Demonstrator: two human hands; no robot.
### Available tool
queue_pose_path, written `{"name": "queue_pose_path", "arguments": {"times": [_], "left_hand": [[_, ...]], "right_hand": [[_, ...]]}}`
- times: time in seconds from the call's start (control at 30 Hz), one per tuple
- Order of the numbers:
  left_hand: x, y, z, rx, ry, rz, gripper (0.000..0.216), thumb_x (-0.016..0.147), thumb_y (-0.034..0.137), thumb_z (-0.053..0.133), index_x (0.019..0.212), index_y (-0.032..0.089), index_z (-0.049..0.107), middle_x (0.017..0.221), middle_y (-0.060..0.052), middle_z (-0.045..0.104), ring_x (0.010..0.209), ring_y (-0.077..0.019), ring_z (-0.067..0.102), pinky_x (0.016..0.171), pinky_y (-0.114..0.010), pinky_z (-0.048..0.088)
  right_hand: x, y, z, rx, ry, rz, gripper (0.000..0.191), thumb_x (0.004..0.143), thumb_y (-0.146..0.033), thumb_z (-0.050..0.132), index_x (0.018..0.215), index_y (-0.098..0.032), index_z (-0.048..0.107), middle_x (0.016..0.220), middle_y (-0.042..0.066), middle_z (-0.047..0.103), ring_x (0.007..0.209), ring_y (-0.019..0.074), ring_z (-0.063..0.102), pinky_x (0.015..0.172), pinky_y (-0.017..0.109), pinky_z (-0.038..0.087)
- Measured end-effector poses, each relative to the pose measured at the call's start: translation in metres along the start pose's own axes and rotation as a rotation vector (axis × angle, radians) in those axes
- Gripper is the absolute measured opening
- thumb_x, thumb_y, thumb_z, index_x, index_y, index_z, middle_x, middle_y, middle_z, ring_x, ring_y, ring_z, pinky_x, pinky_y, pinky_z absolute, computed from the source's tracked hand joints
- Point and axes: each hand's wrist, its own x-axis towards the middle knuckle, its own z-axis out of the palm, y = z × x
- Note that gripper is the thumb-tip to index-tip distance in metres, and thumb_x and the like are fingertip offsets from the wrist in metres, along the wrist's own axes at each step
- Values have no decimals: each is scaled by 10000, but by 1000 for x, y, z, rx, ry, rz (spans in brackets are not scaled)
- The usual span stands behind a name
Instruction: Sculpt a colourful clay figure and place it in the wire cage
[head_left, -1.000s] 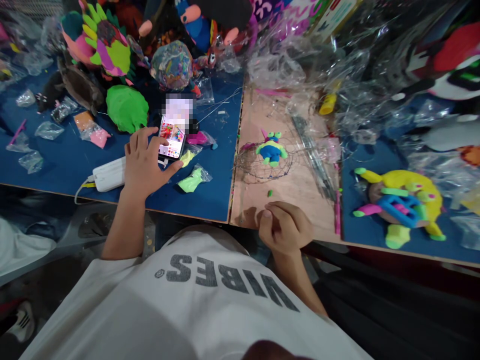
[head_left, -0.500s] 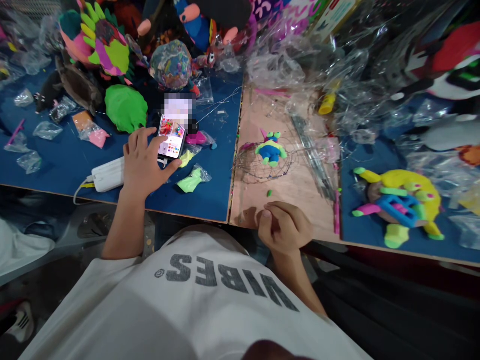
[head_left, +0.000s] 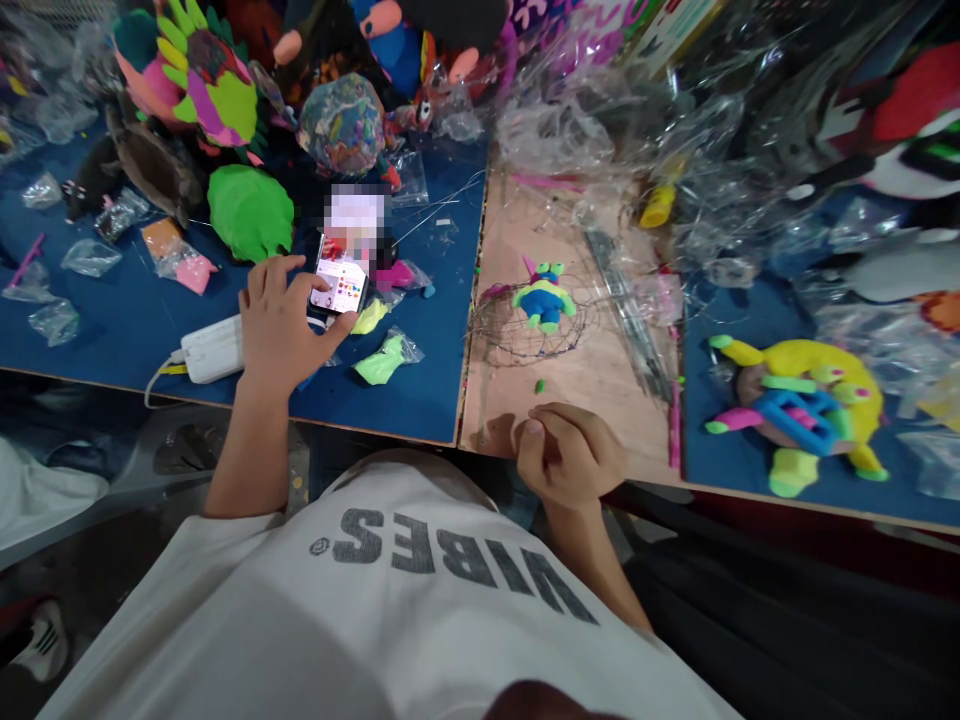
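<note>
My left hand [head_left: 279, 322] is spread over a lit smartphone [head_left: 341, 288], its index finger at the screen and thumb by the phone's lower edge. A cable end shows under the hand, and a white power bank [head_left: 213, 350] lies left of the wrist. My right hand [head_left: 574, 450] rests curled at the board's front edge, thumb pressed to the fingers; whatever may be inside is hidden. Just beyond it lies a tiny green piece of clay [head_left: 540, 386]. Farther back, a small blue and green clay figure [head_left: 544, 298] lies on a thin wire frame [head_left: 517, 350].
Bagged green clay [head_left: 381, 362] and a green clay dome [head_left: 251, 212] lie on the blue tabletop [head_left: 420, 410]. Metal rods [head_left: 626, 315] cross the wooden board [head_left: 495, 410]. A yellow clay model [head_left: 825, 400] sits at right. Plastic wrappers [head_left: 555, 140] and several clay figures crowd the back.
The picture on the phone screen has shifted. My left hand has moved slightly left and its index finger has drawn toward the screen's lower left. My right hand stays put.
</note>
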Motion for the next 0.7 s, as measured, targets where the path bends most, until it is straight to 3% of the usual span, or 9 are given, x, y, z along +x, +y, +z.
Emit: {"name": "queue_pose_path", "arguments": {"times": [0.27, 0.47, 0.7], "left_hand": [[-1, 1, -2, 27, 25, 39, 600, 920, 622, 761, 1424, 324, 629, 1629, -130, 565, 1553, -466, 470, 1229, -679, 445], [-2, 0, -1, -4, -9, 37, 480, 927, 642, 751, 1269, 313, 678, 1631, -119, 562, 1573, -479, 447, 1259, -692, 405], [-2, 2, -1, 21, -28, 64, 596, 943, 652, 729, 1433, 330, 624, 1696, -132, 513, 1589, -488, 425, 1245, -723, 402]], "right_hand": [[-1, 0, -1, -4, -10, 11, 119, 920, -128, 719, 1008, -206, 696, 909, 57, 787, 766, 189, 744, 682, 314, 561], [-1, 0, -1, -14, -9, 6, 136, 915, -125, 720, 1021, -208, 697, 917, 57, 785, 772, 189, 734, 689, 315, 553], [1, -2, -1, -25, -2, 7, 112, 921, -129, 719, 1001, -205, 697, 898, 56, 787, 743, 189, 729, 678, 313, 552]]}}
